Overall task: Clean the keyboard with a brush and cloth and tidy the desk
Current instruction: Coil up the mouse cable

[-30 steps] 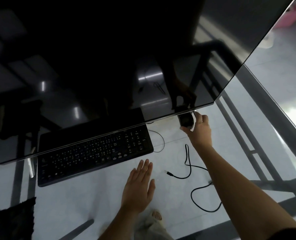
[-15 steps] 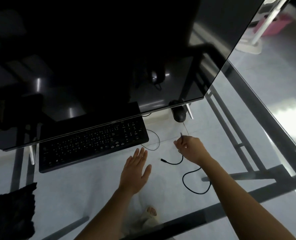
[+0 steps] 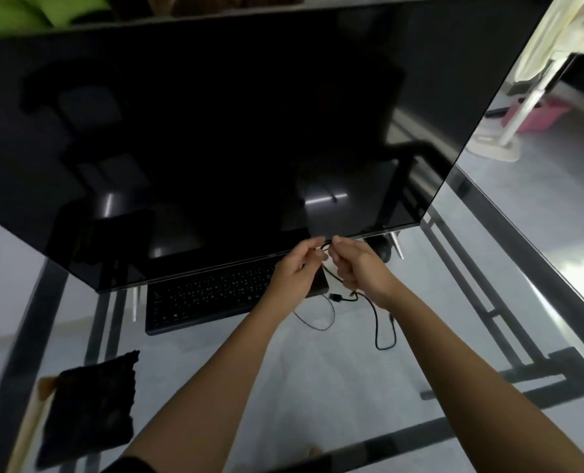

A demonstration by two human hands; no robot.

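I am tidying now. My left hand (image 3: 295, 269) and right hand (image 3: 357, 268) both pinch the black cable (image 3: 375, 329) between them; its tail hangs under the right hand. The keyboard (image 3: 212, 295) lies just below my left hand. Next, I think, wind the cable into loops.

- No word, brand, number or sign can be read.
- The keyboard (image 3: 212, 298) on the bench has pale marks on its keys, but they are too small and blurred to tell any letter or figure.
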